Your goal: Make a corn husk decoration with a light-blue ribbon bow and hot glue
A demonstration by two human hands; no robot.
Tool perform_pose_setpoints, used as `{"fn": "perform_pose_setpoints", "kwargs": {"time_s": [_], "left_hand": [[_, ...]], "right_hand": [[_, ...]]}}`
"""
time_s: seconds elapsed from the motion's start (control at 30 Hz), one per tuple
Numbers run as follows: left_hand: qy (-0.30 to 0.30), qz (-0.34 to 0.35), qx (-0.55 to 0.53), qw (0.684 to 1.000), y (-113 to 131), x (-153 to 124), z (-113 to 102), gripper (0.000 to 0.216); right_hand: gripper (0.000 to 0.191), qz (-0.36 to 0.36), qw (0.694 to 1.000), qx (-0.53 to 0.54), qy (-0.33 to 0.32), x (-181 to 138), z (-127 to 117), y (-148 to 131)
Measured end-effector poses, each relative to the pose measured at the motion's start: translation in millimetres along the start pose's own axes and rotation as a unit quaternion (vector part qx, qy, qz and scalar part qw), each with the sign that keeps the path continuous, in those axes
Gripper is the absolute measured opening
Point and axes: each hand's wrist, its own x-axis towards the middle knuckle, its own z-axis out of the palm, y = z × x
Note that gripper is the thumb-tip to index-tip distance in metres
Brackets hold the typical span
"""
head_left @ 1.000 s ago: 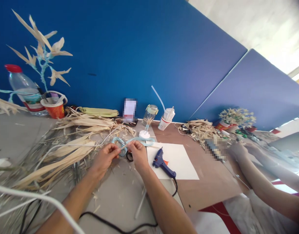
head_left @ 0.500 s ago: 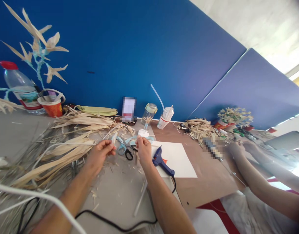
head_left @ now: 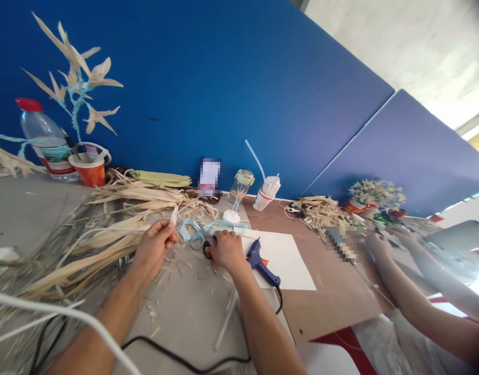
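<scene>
Behind both grips and well apart from them, a blue partition [head_left: 223, 78]. Under them, a grey table [head_left: 192, 312] strewn with chaff. Left of the left-hand pinch and running beyond it, a broad husk pile [head_left: 106, 234], pale and dry. Right of the right-hand grasp, a white sheet [head_left: 290, 260]; well past that, a co-worker's hand [head_left: 378, 245] among other husks. Far beyond the left pinch, a husk-petal branch [head_left: 81, 83] wrapped in pale blue, rising by a red cup [head_left: 89, 172]. Just right of the right grasp, close to the wrist, a blue glue gun [head_left: 260, 260] lying on the sheet's near corner, untouched.

Right hand [head_left: 226, 251] down on the table, fingers curled over the black handles of the scissors [head_left: 206, 251]. Clenched on them, though impossible to tell whether through the loops or whether the blades are lifted. Between the two grips and just beyond, a light blue ribbon [head_left: 223, 225] in loose loops on the table. Left hand [head_left: 153, 247] raised a little, thumb and forefinger pinched shut on a husk sliver [head_left: 174, 214], upright above the knuckles.

By the look of things, early in one small piece: sliver picked out and in hand, ribbon unrolled, scissors under the fingers. Nothing cut, bound or glued to the sliver as far as can be seen, judging from the loose ribbon and the idle gun.
</scene>
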Motion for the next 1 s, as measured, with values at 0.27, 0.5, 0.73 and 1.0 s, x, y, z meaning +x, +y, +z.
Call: {"fn": "perform_pose_setpoints", "kwargs": {"time_s": [0.27, 0.5, 0.73, 1.0], "left_hand": [[0.003, -0.011, -0.017, 1.000, -0.1, 0.2, 0.4, 0.028], [-0.002, -0.017, -0.009, 1.000, 3.4, -2.4, 3.3, 0.025], [-0.002, -0.009, -0.014, 1.000, 1.7, -2.2, 3.2, 0.027], [-0.012, -0.006, -0.016, 1.000, 0.6, -1.4, 1.9, 0.028]], "right_hand": [[0.036, 0.001, 1.000, -0.001, 0.001, 3.4, 6.4, -1.3], [0.026, 0.003, 1.000, 0.025, 0.007, 4.8, 5.3, -2.2], [0.025, 0.039, 0.993, 0.098, 0.047, 6.4, 1.9, 0.4], [0.021, 0.054, 0.998, 0.010, -0.001, 6.9, 4.5, 6.7]]}}
